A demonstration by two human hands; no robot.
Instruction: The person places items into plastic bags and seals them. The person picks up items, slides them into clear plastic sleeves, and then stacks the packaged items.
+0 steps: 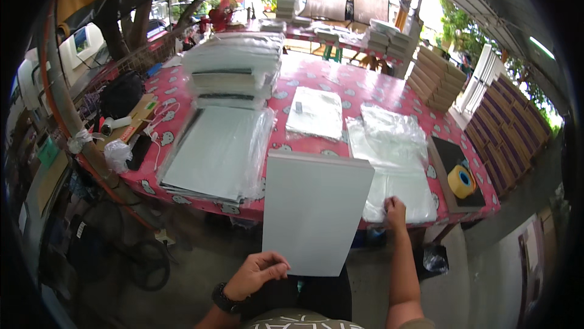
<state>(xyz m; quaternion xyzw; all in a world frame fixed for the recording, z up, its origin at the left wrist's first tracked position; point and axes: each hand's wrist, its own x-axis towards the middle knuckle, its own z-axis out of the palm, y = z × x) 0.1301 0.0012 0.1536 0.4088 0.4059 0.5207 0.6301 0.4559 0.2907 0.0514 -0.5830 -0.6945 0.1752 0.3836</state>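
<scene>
Two bare hands in view. L hand [266,274] at the lower L corner of a pale grey rect. panel [316,213], fingers curled, thumb near index; can't tell if it's gripping the panel. Panel's upright-ish before the person, top end overlapping the table's near edge. R hand [395,212] pinched closed on clear plastic sleeves [404,192], R of panel. Pink patterned tablecloth [359,79] under sleeves; yellow tape roll [460,182] farther R, w/ bagged panels [213,149] at L.
</scene>
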